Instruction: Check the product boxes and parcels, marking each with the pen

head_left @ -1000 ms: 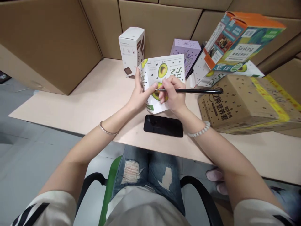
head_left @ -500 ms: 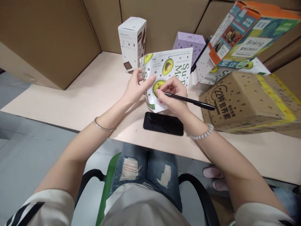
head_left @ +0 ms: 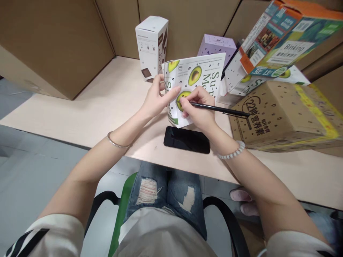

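Observation:
A white carton (head_left: 197,89) printed with avocados and green lettering stands tilted above the table, one fold facing left. My left hand (head_left: 158,96) grips its left edge, thumb across the front and fingers behind. In my right hand (head_left: 200,107) is a black pen (head_left: 219,109), pinched between thumb and fingers. The pen's writing end is at the lower avocado picture, partly hidden by my fingers. Just below the carton, a black smartphone (head_left: 187,140) lies flat on the table, dark screen up.
A white box (head_left: 148,48) stands behind my left hand, and a purple box (head_left: 218,46) behind the carton. To the right, an orange-and-blue box (head_left: 285,44) leans above a brown cardboard box (head_left: 284,114). A large cardboard box (head_left: 53,43) occupies the table's left (head_left: 107,107).
The carton and both hands have shifted slightly right in view. The pen's back end has swung a little upward and right, so the pen lies flatter. Both grips are unchanged.

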The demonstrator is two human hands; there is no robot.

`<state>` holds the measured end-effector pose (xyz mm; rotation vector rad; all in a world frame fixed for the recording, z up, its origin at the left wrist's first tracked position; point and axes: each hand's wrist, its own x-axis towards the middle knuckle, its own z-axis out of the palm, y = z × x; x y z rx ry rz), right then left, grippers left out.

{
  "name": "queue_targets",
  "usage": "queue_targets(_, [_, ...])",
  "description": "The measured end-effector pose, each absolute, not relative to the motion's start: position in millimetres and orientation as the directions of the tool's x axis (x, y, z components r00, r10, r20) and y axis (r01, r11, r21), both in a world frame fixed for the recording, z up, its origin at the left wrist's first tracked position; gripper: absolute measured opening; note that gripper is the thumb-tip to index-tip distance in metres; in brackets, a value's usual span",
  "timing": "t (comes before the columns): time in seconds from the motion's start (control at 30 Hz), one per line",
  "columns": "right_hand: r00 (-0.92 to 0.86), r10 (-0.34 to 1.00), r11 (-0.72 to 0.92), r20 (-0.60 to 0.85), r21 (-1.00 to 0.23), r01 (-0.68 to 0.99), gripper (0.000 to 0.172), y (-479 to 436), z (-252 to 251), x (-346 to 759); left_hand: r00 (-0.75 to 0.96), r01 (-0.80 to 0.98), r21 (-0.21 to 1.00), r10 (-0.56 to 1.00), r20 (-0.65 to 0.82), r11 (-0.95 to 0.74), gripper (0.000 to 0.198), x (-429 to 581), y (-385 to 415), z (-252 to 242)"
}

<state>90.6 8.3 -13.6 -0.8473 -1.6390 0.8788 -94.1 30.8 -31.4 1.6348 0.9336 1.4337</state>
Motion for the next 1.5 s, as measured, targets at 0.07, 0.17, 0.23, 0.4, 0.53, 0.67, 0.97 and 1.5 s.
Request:
queue_targets(0.07, [-0.221, 0.858, 0.488, 0.463, -0.869, 0.076, 0.037, 9, -14, 91, 0.103, 0.046, 0.889, 0.888, 0.449, -0.455, 0.075, -93, 30, -30])
queue_targets(0.17, [-0.256, 0.862, 0.469, 0.438, -0.880, 0.075, 0.039, 9, -15, 92, 0.096, 0.055, 0.883, 0.883, 0.459, -0.466, 0.077, -92, 30, -30])
queue_targets(0.23, [-0.235, 0.873, 0.456, 0.428, -0.886, 0.079, 0.039, 8, -16, 91, 0.089, 0.059, 0.883, 0.883, 0.460, -0.466, 0.077, -92, 31, -31])
queue_targets(0.4, [-0.291, 0.851, 0.466, 0.437, -0.884, 0.037, 0.040, 10, -12, 92, 0.096, 0.092, 0.867, 0.871, 0.482, -0.490, 0.077, -94, 32, -29])
queue_targets(0.53, [-0.320, 0.824, 0.544, 0.468, -0.811, 0.216, 0.036, 7, -1, 115, 0.088, 0.133, 0.840, 0.851, 0.518, -0.525, 0.078, -94, 32, -26])
queue_targets(0.67, [-0.392, 0.792, 0.610, 0.468, -0.569, 0.552, 0.014, -4, 8, 158, 0.066, 0.134, 0.831, 0.842, 0.536, -0.540, 0.082, -96, 36, -28])
queue_targets(0.97, [-0.387, 0.855, 0.474, 0.345, -0.217, 0.853, 0.018, -4, -24, 203, 0.026, 0.125, 0.848, 0.856, 0.516, -0.515, 0.090, -100, 43, -29])
queue_targets(1.5, [-0.739, 0.670, 0.672, -0.063, -0.371, 0.641, 0.063, -39, -2, 185, -0.033, 0.177, 0.847, 0.857, 0.515, -0.502, 0.080, -103, 46, -31])
